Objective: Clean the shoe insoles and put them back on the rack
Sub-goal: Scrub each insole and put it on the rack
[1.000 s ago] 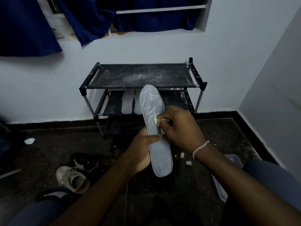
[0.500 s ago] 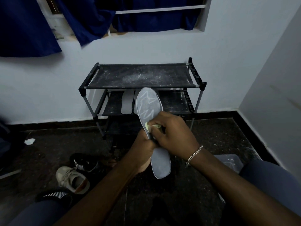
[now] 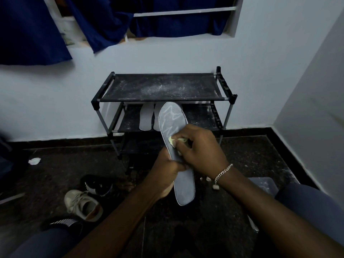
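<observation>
At frame centre, a long grey flat shoe insole (image 3: pixel 172 121), raised nearly on end in the air: toe end up, just under the front edge of the rack's top shelf in the picture, heel end down toward lower centre, leaning slightly right. Pale chalky scribbles across the toe half.

Gripped at its left edge, about mid-length, by the left hand (image 3: pixel 165 175), with fingers curled behind and thumb across the front face. Pressed to the front face just above that thumb, a small pale yellow-green wad of cloth (image 3: pixel 172 141), pinched in the bent fingertips of the right hand (image 3: pixel 201 153). On that wrist, a silver chain bracelet (image 3: pixel 222 172).

Behind, mid-frame against the pale painted wall (image 3: pixel 186 53), a black three-tier shoe rack (image 3: pixel 162 88) with grey metal posts and dusty fabric shelves. On its middle tier, two pale grey insoles (image 3: pixel 146 118) lying side by side — the right one partly hidden behind the raised insole.

Lower left, on the dark speckled stone floor (image 3: pixel 65 170): a beige lace-up sneaker (image 3: pixel 82 203), and just above it a black shoe with white stripes (image 3: pixel 96 185). Further left, a crumpled white scrap (image 3: pixel 34 161). At lower right, a grey plastic tub (image 3: pixel 264 184), partly covered by the right forearm. Across the upper left and top, dark blue curtains (image 3: pixel 31 30) hanging over a window recess.
</observation>
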Demonstrator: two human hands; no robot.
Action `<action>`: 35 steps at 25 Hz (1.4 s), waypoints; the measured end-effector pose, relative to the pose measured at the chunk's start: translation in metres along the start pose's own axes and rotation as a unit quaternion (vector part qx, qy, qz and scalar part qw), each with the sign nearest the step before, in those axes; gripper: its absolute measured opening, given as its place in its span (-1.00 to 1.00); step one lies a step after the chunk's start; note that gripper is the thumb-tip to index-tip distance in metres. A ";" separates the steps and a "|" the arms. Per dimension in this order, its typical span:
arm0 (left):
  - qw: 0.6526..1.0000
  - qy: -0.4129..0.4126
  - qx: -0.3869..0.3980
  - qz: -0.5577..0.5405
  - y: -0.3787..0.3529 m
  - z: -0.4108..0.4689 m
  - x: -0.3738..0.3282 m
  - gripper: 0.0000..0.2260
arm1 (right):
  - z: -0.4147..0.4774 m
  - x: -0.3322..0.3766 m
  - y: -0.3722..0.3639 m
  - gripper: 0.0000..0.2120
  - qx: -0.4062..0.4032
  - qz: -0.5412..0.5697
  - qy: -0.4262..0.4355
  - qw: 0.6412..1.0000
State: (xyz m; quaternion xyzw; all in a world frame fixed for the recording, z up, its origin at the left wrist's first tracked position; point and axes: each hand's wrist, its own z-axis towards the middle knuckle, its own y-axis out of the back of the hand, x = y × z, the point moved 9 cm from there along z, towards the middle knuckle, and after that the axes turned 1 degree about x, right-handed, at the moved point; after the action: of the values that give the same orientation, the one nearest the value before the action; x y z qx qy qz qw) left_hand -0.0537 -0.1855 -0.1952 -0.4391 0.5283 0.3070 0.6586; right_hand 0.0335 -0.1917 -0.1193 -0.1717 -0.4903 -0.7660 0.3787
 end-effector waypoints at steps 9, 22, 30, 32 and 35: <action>1.000 -0.014 -0.003 0.020 -0.002 0.000 -0.004 -0.52 | -0.001 0.004 0.000 -0.88 -0.011 0.021 0.002 1.000; 1.000 -0.026 -0.009 0.016 0.005 -0.001 -0.007 -0.61 | -0.011 0.004 -0.013 -0.85 0.023 -0.013 0.002 1.000; 0.999 0.003 -0.022 0.026 0.007 0.000 0.000 -0.52 | -0.007 -0.002 -0.011 -0.89 0.005 -0.060 0.000 0.998; 0.999 0.012 -0.028 0.026 0.010 0.000 0.002 -0.50 | -0.008 -0.009 -0.009 -0.87 0.011 -0.071 -0.008 0.997; 0.999 0.024 -0.025 0.034 0.009 -0.001 0.005 -0.41 | 0.000 -0.019 0.008 -0.86 -0.037 -0.087 -0.032 0.995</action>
State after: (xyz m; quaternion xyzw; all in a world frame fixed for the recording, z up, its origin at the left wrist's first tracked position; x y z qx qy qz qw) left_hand -0.0602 -0.1829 -0.2027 -0.4440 0.5507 0.3318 0.6241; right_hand 0.0515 -0.1854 -0.1261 -0.1666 -0.4867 -0.8075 0.2888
